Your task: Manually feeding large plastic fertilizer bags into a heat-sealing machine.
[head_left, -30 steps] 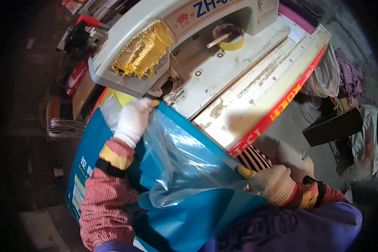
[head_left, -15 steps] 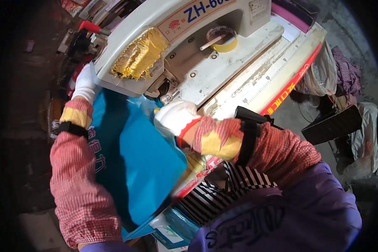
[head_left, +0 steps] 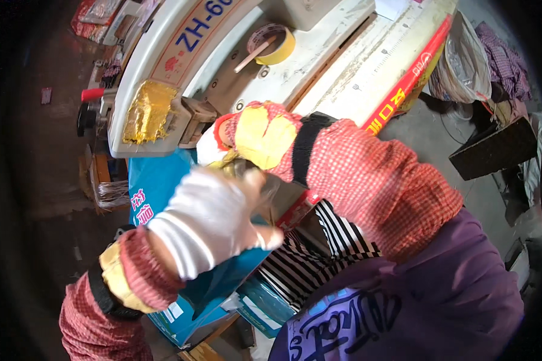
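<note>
Pale machine (head_left: pixel 165 63) stands beyond fingers. Left hand (head_left: pixel 211 213), now drawn back from machine, hangs blurred above blue bag (head_left: pixel 153 171), thumb wide from fingers; right hand (head_left: pixel 207 146) near machine, grip cannot be told. Bag, below left fingers, probably loses left-side support.

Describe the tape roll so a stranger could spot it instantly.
Find the large off-white sewing machine up top. On its bed lies the tape roll. Unlike the machine's frayed yellow cloth, it is a yellow-sided ring with a pale stick poking out.

Blue bag (head_left: pixel 158 171) with pink characters, partly hidden behind the left hand (head_left: pixel 214 213)
</note>
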The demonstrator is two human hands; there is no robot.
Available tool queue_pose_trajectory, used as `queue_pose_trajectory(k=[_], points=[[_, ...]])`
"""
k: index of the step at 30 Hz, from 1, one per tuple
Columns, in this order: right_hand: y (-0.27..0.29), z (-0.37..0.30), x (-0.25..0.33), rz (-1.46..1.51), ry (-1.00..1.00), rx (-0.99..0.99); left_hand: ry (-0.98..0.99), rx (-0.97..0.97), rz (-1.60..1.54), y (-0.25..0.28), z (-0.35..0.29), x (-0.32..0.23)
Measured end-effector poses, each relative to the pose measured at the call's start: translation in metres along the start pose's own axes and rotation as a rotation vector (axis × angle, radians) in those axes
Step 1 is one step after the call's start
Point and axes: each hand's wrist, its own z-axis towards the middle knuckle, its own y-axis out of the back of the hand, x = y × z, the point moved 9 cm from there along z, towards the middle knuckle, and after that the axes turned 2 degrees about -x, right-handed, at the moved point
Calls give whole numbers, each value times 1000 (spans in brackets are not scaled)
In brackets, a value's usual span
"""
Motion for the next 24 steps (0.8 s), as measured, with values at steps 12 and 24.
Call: queue_pose_trajectory(k=[12,24], points=[[-20,15,3,692,-164,45,250,137,-846,-2,-51,45],[-66,47,36,104,-82,336,78,969,246,-62,-138,-41]])
